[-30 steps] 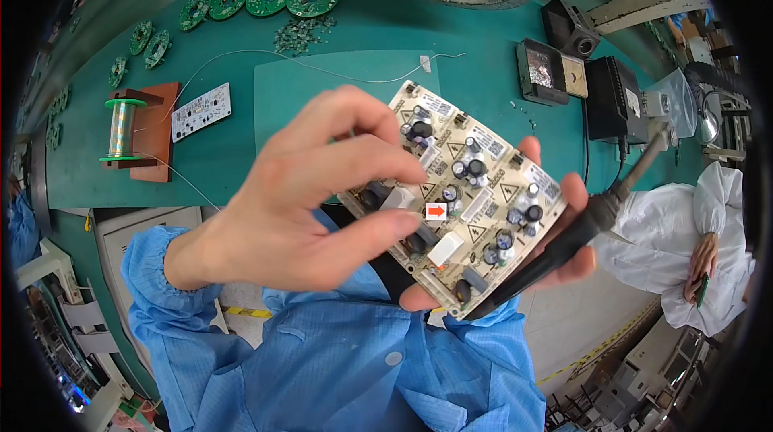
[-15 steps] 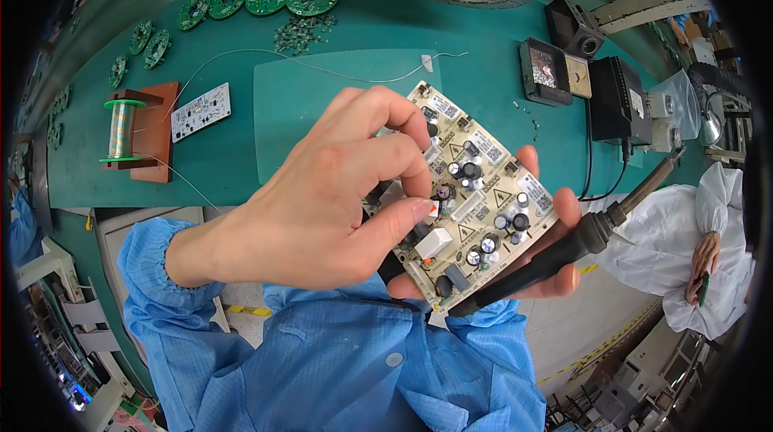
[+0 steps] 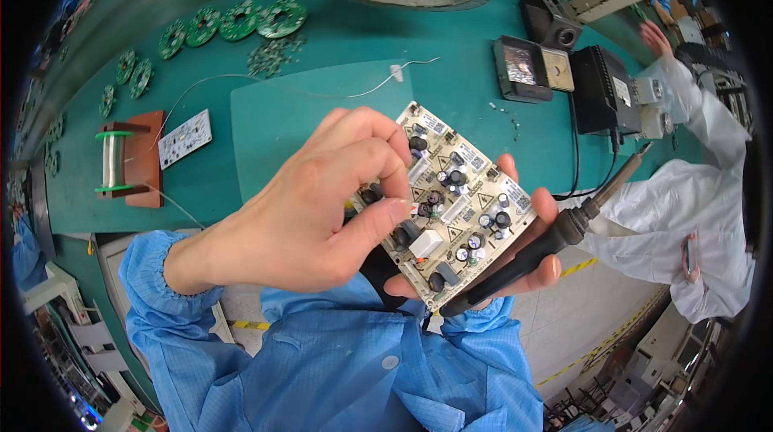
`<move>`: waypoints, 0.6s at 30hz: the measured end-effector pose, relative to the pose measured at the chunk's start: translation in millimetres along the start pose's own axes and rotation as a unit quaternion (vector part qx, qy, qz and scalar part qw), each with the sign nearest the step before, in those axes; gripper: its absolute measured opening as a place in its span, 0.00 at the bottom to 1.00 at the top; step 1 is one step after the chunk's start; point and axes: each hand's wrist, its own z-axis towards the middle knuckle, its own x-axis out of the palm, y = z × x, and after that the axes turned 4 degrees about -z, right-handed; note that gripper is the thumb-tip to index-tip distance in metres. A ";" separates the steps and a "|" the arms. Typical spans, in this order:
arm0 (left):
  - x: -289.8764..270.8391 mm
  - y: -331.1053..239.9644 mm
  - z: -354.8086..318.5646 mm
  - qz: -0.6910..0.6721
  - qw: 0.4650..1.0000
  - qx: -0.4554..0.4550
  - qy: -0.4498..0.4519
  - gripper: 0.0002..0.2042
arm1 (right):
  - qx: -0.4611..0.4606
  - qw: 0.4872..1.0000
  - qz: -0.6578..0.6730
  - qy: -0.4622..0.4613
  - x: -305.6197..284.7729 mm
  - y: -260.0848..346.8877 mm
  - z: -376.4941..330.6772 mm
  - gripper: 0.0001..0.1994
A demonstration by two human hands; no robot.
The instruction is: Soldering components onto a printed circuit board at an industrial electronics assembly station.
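My right hand holds a cream circuit board panel from beneath, tilted, its component side up. Capacitors, a white block and other parts stand on it. Along the same hand's fingers lies a black-handled soldering iron, its tip pointing away to the far right. My left hand reaches over the panel's left side with thumb and forefinger closed together low among the components. A small orange-and-white part shows beside the thumb tip; the fingers hide what they pinch, if anything.
A solder wire spool stands on a brown holder beside a white board. Green ring-shaped boards line the back left. At right are a solder tray and a black soldering station. A co-worker's hand is raised beyond.
My view has shifted slightly, moving the bench leftward in the picture. Both hands keep their hold at the panel. The co-worker at right has lifted a hand from the lap toward the bench.
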 end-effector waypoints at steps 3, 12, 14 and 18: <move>10.2 9.6 23.3 -0.014 0.999 0.029 -0.009 0.04 | -0.013 0.999 -0.026 -0.016 -7.7 4.9 -4.8 0.43; 79.8 78.1 182.9 0.134 0.989 -0.054 -0.032 0.06 | -0.058 0.997 -0.010 -0.053 -59.0 -10.5 -31.3 0.46; 86.1 90.7 202.2 0.179 0.982 -0.050 -0.035 0.07 | -0.062 0.996 0.023 -0.053 -65.2 -14.2 -34.9 0.50; 95.9 105.5 219.3 0.263 0.959 -0.079 -0.063 0.06 | -0.067 0.994 0.068 -0.051 -73.4 -20.5 -38.2 0.56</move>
